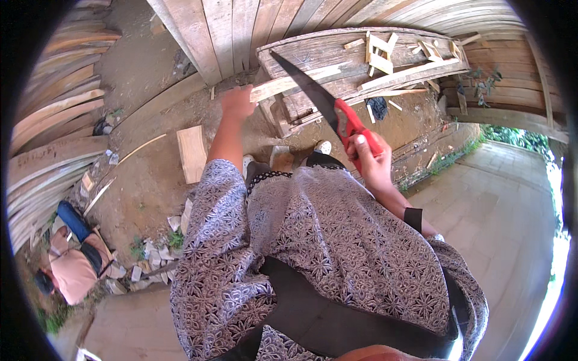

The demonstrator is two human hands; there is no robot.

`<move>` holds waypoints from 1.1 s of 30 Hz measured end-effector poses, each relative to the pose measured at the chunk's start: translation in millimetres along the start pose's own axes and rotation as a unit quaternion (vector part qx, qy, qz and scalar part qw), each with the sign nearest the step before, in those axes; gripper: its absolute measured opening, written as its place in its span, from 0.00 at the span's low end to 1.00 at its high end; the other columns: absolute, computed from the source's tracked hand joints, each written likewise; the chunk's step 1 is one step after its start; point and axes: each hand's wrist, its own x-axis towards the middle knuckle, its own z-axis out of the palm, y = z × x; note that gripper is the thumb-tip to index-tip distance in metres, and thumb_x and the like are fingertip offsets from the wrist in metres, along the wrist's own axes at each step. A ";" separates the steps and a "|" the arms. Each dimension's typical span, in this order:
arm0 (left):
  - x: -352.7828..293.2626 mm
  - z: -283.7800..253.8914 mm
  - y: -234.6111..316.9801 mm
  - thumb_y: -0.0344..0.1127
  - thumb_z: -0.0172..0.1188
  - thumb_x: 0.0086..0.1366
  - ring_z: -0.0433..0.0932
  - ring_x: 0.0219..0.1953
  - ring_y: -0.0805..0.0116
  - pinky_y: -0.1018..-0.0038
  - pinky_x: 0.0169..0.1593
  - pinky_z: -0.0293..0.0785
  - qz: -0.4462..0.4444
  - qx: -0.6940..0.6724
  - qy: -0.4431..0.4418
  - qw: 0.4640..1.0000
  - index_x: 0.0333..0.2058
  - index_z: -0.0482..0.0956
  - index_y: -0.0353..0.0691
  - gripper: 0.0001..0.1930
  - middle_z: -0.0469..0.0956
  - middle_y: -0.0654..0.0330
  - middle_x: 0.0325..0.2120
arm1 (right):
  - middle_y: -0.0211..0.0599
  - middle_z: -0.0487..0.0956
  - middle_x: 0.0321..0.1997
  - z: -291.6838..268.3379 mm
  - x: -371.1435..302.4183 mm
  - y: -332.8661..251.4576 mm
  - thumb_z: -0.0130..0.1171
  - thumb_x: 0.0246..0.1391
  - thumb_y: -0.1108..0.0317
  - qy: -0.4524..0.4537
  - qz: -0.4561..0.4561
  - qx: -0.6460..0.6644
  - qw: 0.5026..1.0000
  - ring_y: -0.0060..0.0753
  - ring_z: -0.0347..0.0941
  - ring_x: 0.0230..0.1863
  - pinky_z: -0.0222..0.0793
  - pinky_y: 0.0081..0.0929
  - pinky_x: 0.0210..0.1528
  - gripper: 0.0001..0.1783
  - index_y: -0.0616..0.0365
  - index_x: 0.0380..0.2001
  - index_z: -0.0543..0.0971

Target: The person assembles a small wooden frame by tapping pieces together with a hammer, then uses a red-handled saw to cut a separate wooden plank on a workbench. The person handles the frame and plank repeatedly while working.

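My right hand (374, 161) is closed round the red handle of a hand saw (313, 90). Its dark blade points up and to the left, over the near end of a rough wooden bench (295, 54). With its fingers wrapped round the end, my left hand (239, 103) grips a pale wooden strip (295, 82), which lies across the bench. The blade passes above this strip; whether the teeth touch it I cannot tell.
Small wooden frames (379, 54) and offcuts lie on the bench's far part. A flat board (191, 154) rests on the dirt floor at left. Rubble (158, 253) lies at lower left, near a seated person (72, 271). Plank walls (241, 30) stand behind the bench.
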 end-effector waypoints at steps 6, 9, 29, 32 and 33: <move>40.9 -5.5 61.6 0.55 0.66 0.58 0.80 0.48 0.51 0.59 0.47 0.77 0.052 0.025 -0.047 0.997 0.58 0.73 0.51 0.31 0.79 0.55 0.46 | 0.32 0.77 0.26 -57.5 6.4 -71.3 0.55 0.67 0.58 0.167 -0.105 0.006 0.980 0.21 0.71 0.25 0.68 0.20 0.28 0.16 0.63 0.39 0.79; 47.6 -1.5 73.8 0.55 0.66 0.58 0.80 0.49 0.52 0.60 0.47 0.76 0.059 0.021 -0.039 0.997 0.59 0.71 0.51 0.32 0.79 0.55 0.46 | 0.31 0.76 0.25 -89.3 5.2 -107.1 0.55 0.67 0.58 0.203 -0.139 -0.019 0.969 0.21 0.70 0.25 0.68 0.20 0.27 0.16 0.62 0.40 0.78; 56.7 -23.6 85.8 0.52 0.65 0.59 0.79 0.52 0.51 0.56 0.51 0.77 0.049 0.005 -0.071 0.996 0.56 0.73 0.50 0.28 0.79 0.52 0.50 | 0.34 0.74 0.24 -91.6 -0.5 -115.4 0.54 0.67 0.56 0.200 -0.123 0.025 0.972 0.25 0.68 0.20 0.65 0.21 0.22 0.18 0.63 0.38 0.74; 50.7 -17.3 88.7 0.51 0.67 0.58 0.80 0.51 0.50 0.55 0.50 0.78 0.054 -0.017 -0.062 0.996 0.55 0.73 0.50 0.28 0.79 0.52 0.47 | 0.34 0.73 0.23 -72.7 16.5 -100.9 0.57 0.66 0.56 0.125 -0.097 0.049 0.986 0.24 0.67 0.18 0.63 0.21 0.20 0.17 0.63 0.37 0.75; 50.2 -12.9 86.1 0.51 0.67 0.57 0.80 0.50 0.50 0.55 0.49 0.78 0.052 -0.016 -0.050 0.997 0.55 0.73 0.50 0.28 0.79 0.52 0.47 | 0.33 0.73 0.22 -65.2 20.6 -96.7 0.56 0.66 0.56 0.140 -0.076 0.039 0.986 0.23 0.67 0.18 0.63 0.21 0.20 0.17 0.62 0.36 0.75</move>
